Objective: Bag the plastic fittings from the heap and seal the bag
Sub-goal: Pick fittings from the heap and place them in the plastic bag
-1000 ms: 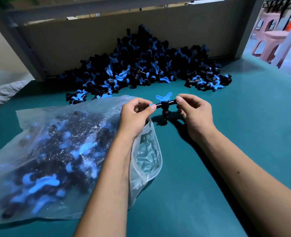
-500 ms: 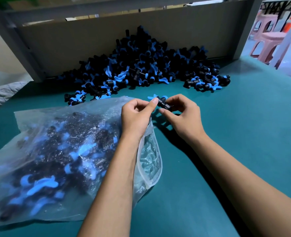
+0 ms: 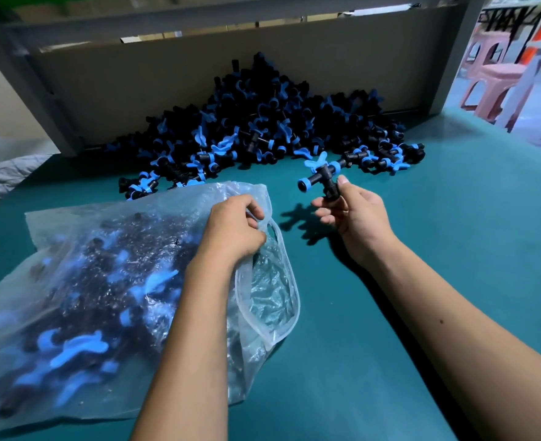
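Observation:
A heap of black and blue plastic fittings [image 3: 263, 128] lies against the cardboard back wall. A clear plastic bag [image 3: 97, 300], holding several fittings, lies on the green table at the left with its mouth [image 3: 272, 294] open toward the right. My left hand [image 3: 234, 227] grips the upper rim of the bag's mouth. Just right of it, my right hand [image 3: 355, 214] holds one black fitting with blue caps and a blue handle [image 3: 321, 178] by its lower stem, raised above the table.
The green table surface [image 3: 421, 281] stretches to the right and front. A grey frame post [image 3: 40, 90] stands at the back left. Pink plastic stools [image 3: 498, 81] stand beyond the table's right edge. Grey cloth [image 3: 5, 176] lies at far left.
My left hand let go of the fitting and took hold of the bag's rim. My right hand now holds the fitting alone and has lifted it up to the right.

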Demonstrator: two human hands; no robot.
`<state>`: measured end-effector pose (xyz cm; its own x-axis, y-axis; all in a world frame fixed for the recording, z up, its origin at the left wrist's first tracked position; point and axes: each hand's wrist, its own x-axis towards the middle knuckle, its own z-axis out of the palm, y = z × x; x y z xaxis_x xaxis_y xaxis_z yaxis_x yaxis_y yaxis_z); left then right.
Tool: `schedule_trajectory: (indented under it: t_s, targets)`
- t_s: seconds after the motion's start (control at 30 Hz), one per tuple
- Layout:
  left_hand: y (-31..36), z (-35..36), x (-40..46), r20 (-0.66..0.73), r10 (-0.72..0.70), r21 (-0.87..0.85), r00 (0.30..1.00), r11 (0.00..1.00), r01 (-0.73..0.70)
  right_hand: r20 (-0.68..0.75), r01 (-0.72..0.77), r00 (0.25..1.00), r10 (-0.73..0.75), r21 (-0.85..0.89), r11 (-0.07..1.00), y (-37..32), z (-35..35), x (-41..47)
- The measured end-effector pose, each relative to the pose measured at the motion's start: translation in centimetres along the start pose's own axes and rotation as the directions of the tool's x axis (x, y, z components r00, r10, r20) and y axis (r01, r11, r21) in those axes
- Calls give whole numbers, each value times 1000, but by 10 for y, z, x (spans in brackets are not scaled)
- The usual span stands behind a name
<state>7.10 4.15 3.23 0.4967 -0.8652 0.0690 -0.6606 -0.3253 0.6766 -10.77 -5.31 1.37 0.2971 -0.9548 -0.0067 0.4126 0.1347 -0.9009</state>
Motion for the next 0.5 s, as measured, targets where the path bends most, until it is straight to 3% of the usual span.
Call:
schedule_trajectory:
  t_s: [0.13, 0.23, 0.37, 0.5]
  targets:
    - [0, -7, 1, -109, -113, -148, 988, 984, 96, 76, 21, 997, -17, -51, 998, 1, -4, -2]
    - [6, -14, 0, -204, -142, -325, 969, 943, 69, 197, 98, 978, -65, -168, 981, 2, -4, -5]
    - [21, -27, -4, -396, -108, -478, 912, 872, -105, 417, 258, 905, -85, -379, 889, 5, 8, -16]
    - [50, -33, -8, -504, 22, -511, 864, 799, -319, 573, 301, 819, -43, -365, 881, 4, 40, -37]
